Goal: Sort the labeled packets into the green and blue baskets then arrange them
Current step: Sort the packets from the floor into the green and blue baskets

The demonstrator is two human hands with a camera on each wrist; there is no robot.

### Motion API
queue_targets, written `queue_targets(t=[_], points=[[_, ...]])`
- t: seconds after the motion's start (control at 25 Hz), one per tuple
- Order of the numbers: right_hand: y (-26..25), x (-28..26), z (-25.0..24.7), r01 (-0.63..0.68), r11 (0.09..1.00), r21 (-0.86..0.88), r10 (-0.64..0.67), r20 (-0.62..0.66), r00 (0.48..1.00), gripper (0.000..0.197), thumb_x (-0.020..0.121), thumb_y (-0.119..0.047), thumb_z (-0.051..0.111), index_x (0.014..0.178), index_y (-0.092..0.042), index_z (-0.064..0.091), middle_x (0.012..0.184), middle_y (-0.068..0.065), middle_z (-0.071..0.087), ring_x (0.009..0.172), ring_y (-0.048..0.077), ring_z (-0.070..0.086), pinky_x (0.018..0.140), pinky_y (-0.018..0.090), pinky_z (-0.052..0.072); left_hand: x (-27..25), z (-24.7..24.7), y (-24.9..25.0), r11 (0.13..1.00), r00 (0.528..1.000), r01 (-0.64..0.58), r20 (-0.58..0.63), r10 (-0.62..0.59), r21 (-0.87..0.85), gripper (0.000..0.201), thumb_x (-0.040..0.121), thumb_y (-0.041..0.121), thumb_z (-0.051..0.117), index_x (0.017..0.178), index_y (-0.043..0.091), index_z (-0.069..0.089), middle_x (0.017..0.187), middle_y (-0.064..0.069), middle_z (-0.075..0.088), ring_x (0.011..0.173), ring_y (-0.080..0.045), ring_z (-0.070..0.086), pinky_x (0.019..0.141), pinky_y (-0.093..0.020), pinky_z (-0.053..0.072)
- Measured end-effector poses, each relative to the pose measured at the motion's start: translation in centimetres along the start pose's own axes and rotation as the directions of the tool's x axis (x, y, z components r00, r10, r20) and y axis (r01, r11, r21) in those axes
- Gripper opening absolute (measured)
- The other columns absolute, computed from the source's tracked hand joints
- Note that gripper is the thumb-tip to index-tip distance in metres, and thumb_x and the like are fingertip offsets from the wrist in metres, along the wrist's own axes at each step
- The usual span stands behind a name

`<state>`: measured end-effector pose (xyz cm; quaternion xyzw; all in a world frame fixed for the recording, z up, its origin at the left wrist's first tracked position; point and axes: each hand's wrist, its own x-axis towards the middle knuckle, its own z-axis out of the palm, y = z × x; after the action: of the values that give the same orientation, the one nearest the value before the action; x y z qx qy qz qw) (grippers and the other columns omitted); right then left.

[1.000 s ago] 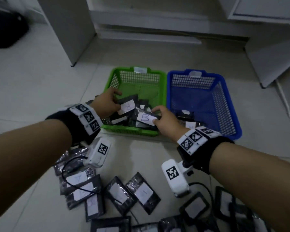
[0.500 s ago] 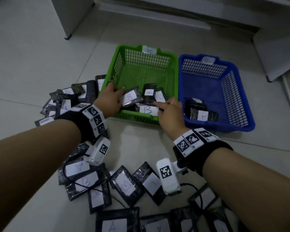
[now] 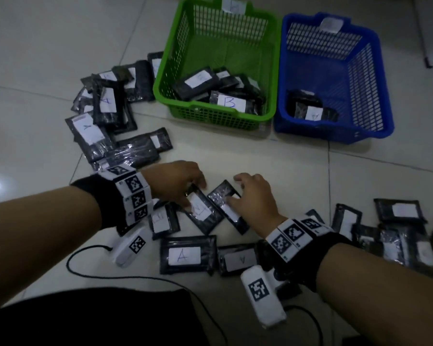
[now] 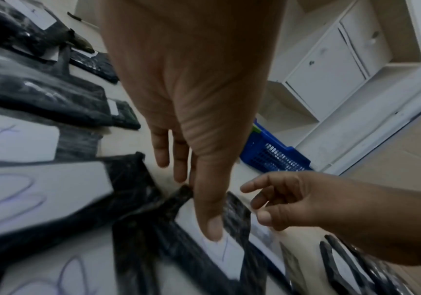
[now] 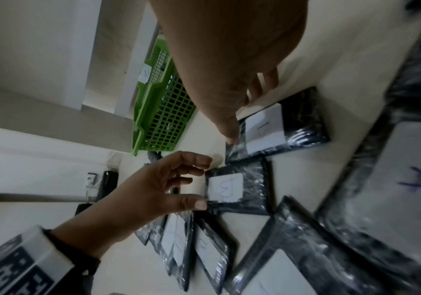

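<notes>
Both hands reach for floor packets short of the baskets.
Green basket (image 3: 218, 116) and blue basket (image 3: 335, 131) stand side by side on the floor; the left hand (image 3: 175, 183) and right hand (image 3: 254, 198), fingers spread, touch two thin, slick-wrapped packets (image 3: 203, 212), likely light and best pinched by their edges.

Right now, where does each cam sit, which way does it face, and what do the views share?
Head: on the head, facing forward and down at the floor, green basket, blue basket and scattered packets; both forearms, left hand and right hand show.
Left wrist: on the left wrist, looking along that hand's fingers at the B packet; the right hand enters from the right.
Right wrist: on the right wrist, looking along its fingers at the neighbouring packet; the left hand enters below.
Shared: both wrist views show both hands and the B packet.
</notes>
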<state>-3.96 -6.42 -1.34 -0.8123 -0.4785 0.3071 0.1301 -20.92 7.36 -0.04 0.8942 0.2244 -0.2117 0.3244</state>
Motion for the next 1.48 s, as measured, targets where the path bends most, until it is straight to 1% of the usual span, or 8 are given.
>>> queue_targets(t=[0.28, 0.44, 0.6, 0.72, 0.92, 1.04, 1.2, 1.48], points=[[0.7, -0.6, 0.1, -0.124, 0.991, -0.051, 0.129, 0.127, 0.983, 0.051, 0.077, -0.022, 0.074, 0.120, -0.009, 0.050, 0.118, 0.015, 0.052, 0.109, 0.030, 0.050, 0.088, 0.030, 0.041, -0.7, 1.5, 0.6, 0.950, 0.994, 0.097, -0.082, -0.076, 0.297, 0.050, 0.071, 0.036, 0.074, 0.118, 0.027, 0.058, 0.113, 0.002, 0.048, 0.107, -0.018, 0.045, 0.084, -0.029, 0.040], [0.8, 1.7, -2.6, -0.178, 0.950, 0.257, 0.143, 0.147, 0.979, 0.012, 0.085, -0.008, 0.062, 0.094, -0.004, 0.068, 0.098, 0.014, 0.067, 0.095, 0.030, 0.063, 0.075, 0.026, 0.044, -1.0, -1.4, 0.4, 0.976, 0.977, 0.158, -0.121, -0.177, -0.153, 0.024, 0.078, 0.034, 0.073, 0.099, 0.026, 0.065, 0.096, 0.006, 0.058, 0.091, -0.010, 0.058, 0.074, -0.015, 0.041], [0.5, 3.4, -5.9, -0.233, 0.587, 0.775, 0.238, 0.109, 0.965, 0.018, 0.088, 0.000, 0.058, 0.076, -0.012, 0.060, 0.073, 0.006, 0.062, 0.057, 0.013, 0.060, 0.049, 0.018, 0.048, -1.0, -4.4, -0.1, 0.654, 0.937, 0.014, -0.219, -0.274, -0.756, 0.031, 0.077, 0.023, 0.075, 0.103, 0.010, 0.064, 0.098, -0.010, 0.070, 0.091, -0.023, 0.068, 0.084, -0.037, 0.055], [0.1, 4.0, -7.6, -0.173, 0.547, 0.819, 0.189, 0.080, 0.979, 0.007, 0.090, -0.007, 0.059, 0.093, -0.013, 0.061, 0.080, 0.004, 0.065, 0.062, 0.012, 0.061, 0.049, 0.021, 0.050, -0.8, -5.7, 1.1, 0.387, 0.896, -0.171, -0.307, -0.321, -0.906, 0.038, 0.084, -0.004, 0.061, 0.119, 0.006, 0.051, 0.079, -0.004, 0.071, 0.078, -0.032, 0.067, 0.075, -0.040, 0.059], [-0.5, 4.5, -9.5, -0.069, 0.586, 0.807, 0.136, -0.014, 0.991, 0.004, 0.092, -0.019, 0.058, 0.094, -0.022, 0.060, 0.092, 0.000, 0.066, 0.078, 0.017, 0.065, 0.063, 0.033, 0.057, 0.6, -7.9, 2.7, 0.320, 0.788, -0.370, -0.477, -0.390, -0.872, 0.040, 0.085, -0.011, 0.055, 0.109, 0.017, 0.037, 0.078, -0.015, 0.065, 0.071, -0.026, 0.063, 0.065, -0.034, 0.058], [-0.7, 5.5, -11.0, 0.009, 0.618, 0.786, 0.121, -0.106, 0.987, 0.007, 0.093, -0.025, 0.055, 0.088, -0.029, 0.058, 0.090, 0.000, 0.063, 0.082, 0.029, 0.066, 0.064, 0.048, 0.058, 2.2, -8.9, 3.0, 0.379, 0.690, -0.450, -0.584, -0.427, -0.809, 0.035, 0.086, -0.007, 0.057, 0.096, 0.022, 0.041, 0.067, -0.008, 0.058, 0.064, -0.022, 0.062, 0.059, -0.031, 0.058], [-0.7, 7.8, -13.8, 0.069, 0.634, 0.770, 0.216, -0.262, 0.940, 0.016, 0.094, -0.016, 0.050, 0.083, -0.027, 0.054, 0.091, 0.007, 0.061, 0.070, 0.026, 0.061, 0.047, 0.039, 0.056, 5.7, -10.2, 4.5, 0.432, 0.580, -0.486, -0.651, -0.491, -0.759, 0.017, 0.086, -0.001, 0.061, 0.099, 0.008, 0.055, 0.080, -0.002, 0.055, 0.064, -0.005, 0.065, 0.064, -0.019, 0.056], [3.2, 11.2, -17.3, 0.029, 0.710, 0.703, 0.357, -0.395, 0.846, 0.041, 0.082, 0.004, 0.053, 0.113, -0.020, 0.040, 0.108, 0.015, 0.062, 0.076, 0.029, 0.066, 0.063, 0.047, 0.060, 10.7, -9.9, 3.7, 0.946, 0.617, 0.048, -0.735, -0.280, -0.321, 0.048, 0.082, 0.014, 0.065, 0.127, 0.010, 0.051, 0.119, -0.015, 0.055, 0.110, -0.029, 0.054, 0.097, -0.038, 0.043]])
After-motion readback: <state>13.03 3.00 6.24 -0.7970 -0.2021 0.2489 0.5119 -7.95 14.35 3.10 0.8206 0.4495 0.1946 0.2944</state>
